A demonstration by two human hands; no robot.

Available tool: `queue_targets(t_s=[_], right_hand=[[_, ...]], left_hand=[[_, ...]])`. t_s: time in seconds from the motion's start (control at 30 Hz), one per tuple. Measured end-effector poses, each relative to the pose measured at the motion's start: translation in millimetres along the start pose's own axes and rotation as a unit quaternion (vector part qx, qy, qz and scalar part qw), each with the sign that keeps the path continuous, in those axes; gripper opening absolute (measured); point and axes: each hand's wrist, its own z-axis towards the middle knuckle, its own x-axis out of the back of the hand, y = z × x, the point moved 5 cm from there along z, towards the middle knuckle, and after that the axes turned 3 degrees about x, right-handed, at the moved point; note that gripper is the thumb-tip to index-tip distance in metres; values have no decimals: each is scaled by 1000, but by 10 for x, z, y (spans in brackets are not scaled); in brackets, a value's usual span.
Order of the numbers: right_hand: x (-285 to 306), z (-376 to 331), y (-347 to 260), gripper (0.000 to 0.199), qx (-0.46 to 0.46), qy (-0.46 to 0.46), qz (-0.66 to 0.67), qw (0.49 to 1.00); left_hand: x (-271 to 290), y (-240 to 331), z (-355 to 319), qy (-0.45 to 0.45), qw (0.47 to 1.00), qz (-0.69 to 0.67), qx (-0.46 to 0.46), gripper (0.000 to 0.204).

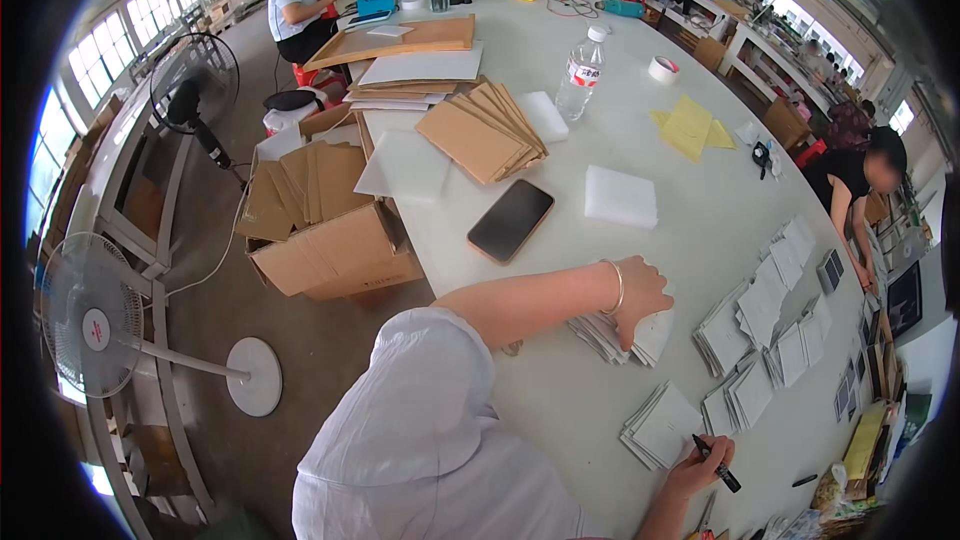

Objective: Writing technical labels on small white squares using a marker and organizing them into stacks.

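Seen from above at a white table (560,380), the left hand (640,302) presses flat on a fanned stack of white cards (622,335). The right hand (700,468) grips a black marker (716,462), tip at another card pile (662,427) near the table edge. Marking cleanly likely needs that pile kept steady and squared.

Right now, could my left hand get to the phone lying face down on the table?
Probably yes: the left hand rests on a stack of white cards, and only bare table separates it from the phone.
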Motion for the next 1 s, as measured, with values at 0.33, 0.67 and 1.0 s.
queue_targets(t_s=[0.33, 0.67, 1.0], right_hand=[[59, -32, -70, 17, 41, 2, -42, 998], [-136, -5, -85, 21, 38, 20, -45, 998], [-117, -85, -106, 20, -76, 2, 48, 996]], left_hand=[[-120, 21, 18, 27, 999, -14, -28, 59], [216, -527, -528, 239, 952, -160, -107, 41], [-93, -363, -724, 122, 989, -79, -16, 81]])
